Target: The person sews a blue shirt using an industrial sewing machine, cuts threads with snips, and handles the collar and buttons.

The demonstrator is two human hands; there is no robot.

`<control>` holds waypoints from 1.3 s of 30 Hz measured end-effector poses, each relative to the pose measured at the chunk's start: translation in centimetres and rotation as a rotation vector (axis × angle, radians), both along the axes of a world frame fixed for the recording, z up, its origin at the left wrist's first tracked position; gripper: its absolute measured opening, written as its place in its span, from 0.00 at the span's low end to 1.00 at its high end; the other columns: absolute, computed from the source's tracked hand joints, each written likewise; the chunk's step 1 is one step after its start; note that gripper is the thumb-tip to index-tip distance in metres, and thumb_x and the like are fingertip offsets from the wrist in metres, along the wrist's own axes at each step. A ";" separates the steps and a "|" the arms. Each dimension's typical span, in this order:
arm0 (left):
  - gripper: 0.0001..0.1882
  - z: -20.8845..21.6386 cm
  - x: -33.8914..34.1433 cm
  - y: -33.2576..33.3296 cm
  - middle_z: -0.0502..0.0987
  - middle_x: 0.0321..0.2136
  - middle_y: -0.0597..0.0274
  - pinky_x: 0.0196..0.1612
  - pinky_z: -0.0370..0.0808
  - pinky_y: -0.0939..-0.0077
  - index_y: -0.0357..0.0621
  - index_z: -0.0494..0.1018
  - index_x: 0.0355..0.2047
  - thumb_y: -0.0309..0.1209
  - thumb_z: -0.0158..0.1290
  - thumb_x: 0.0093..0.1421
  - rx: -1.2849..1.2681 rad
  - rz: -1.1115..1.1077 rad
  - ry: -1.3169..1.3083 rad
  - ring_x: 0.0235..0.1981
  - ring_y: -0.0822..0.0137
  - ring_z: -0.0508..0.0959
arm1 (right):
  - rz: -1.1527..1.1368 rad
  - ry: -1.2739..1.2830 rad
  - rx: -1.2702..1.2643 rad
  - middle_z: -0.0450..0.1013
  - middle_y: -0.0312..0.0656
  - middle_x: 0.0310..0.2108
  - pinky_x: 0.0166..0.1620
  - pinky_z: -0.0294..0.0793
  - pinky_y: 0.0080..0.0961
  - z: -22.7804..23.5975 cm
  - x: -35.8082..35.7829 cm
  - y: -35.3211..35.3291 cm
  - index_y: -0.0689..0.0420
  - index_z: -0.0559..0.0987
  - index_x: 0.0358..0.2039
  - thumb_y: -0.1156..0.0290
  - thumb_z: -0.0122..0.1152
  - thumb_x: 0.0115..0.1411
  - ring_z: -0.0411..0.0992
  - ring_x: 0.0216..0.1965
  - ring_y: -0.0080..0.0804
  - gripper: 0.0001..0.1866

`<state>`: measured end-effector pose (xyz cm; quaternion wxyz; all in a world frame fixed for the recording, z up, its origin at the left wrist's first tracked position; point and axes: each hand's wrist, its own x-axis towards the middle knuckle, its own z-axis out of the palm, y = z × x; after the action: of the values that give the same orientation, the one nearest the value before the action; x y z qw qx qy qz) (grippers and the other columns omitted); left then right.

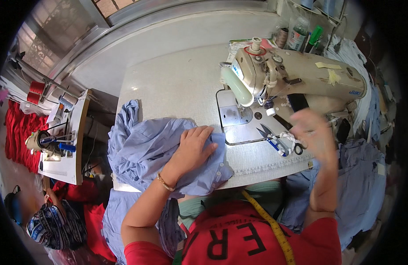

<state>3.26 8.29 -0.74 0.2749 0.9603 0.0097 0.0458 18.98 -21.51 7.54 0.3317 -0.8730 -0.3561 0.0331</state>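
Note:
A light blue button-up garment (146,137) lies bunched on the left part of the sewing table, small pale buttons along its near right edge. My left hand (193,148) rests on it with fingers laid flat and thumb apart. Over the table's right side, my right hand (312,132) is smeared by motion; whether it holds anything I cannot make out. Just left of it lie scissors (274,140) with blue and white wrapped handles, blades pointing away to the left. Beyond them stands the cream sewing machine (296,73), small white buttons (281,106) scattered on its bed.
A yellow tape measure (274,227) hangs down my front. More blue cloth (358,185) is heaped at the right. Thread spools and a bottle (296,35) stand behind the machine. On the left, another person (58,221) sits by a second machine table (73,141) with red cloth (20,137).

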 end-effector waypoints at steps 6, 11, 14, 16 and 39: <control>0.13 0.0 3.0 -1.0 0.71 0.36 0.56 0.46 0.62 0.62 0.44 0.72 0.38 0.33 0.54 0.53 0.188 0.014 -0.124 0.42 0.55 0.70 | 0.077 -0.229 -0.311 0.68 0.48 0.39 0.47 0.69 0.36 -6.9 -3.1 3.0 0.61 0.73 0.43 0.78 0.57 0.48 0.68 0.44 0.47 0.18; 0.09 -1.8 4.1 -1.1 0.71 0.36 0.57 0.46 0.62 0.62 0.45 0.73 0.34 0.32 0.54 0.52 -0.025 -0.017 -0.188 0.43 0.55 0.69 | 0.026 -0.304 -0.297 0.68 0.49 0.37 0.44 0.69 0.38 -8.5 -2.5 3.2 0.61 0.73 0.42 0.79 0.50 0.52 0.69 0.41 0.48 0.15; 0.08 -2.0 5.5 -0.8 0.71 0.37 0.57 0.46 0.63 0.62 0.44 0.73 0.30 0.32 0.55 0.51 -0.119 -0.043 -0.147 0.43 0.55 0.69 | 0.051 -0.204 -0.251 0.70 0.50 0.35 0.42 0.69 0.39 -7.8 -1.9 3.5 0.59 0.73 0.42 0.77 0.49 0.56 0.71 0.39 0.48 0.12; 0.08 -1.7 6.3 -1.4 0.71 0.36 0.56 0.46 0.63 0.62 0.44 0.73 0.28 0.33 0.56 0.50 -0.073 -0.059 -0.178 0.42 0.55 0.69 | 0.074 -0.153 -0.183 0.72 0.50 0.34 0.39 0.69 0.38 -7.0 -2.1 4.3 0.58 0.73 0.41 0.74 0.49 0.58 0.72 0.37 0.47 0.11; 0.11 -3.0 9.1 1.1 0.73 0.28 0.69 0.35 0.68 0.82 0.35 0.72 0.35 0.32 0.52 0.60 -0.710 -0.029 0.125 0.30 0.77 0.69 | 0.217 0.851 -0.165 0.61 0.27 0.19 0.18 0.59 0.15 -6.2 -0.3 11.4 0.54 0.72 0.36 0.56 0.56 0.60 0.58 0.18 0.14 0.14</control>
<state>12.36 9.37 -3.70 0.5908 0.8060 0.0279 -0.0231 18.69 -10.14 1.34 0.3725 -0.7628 -0.2734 0.4523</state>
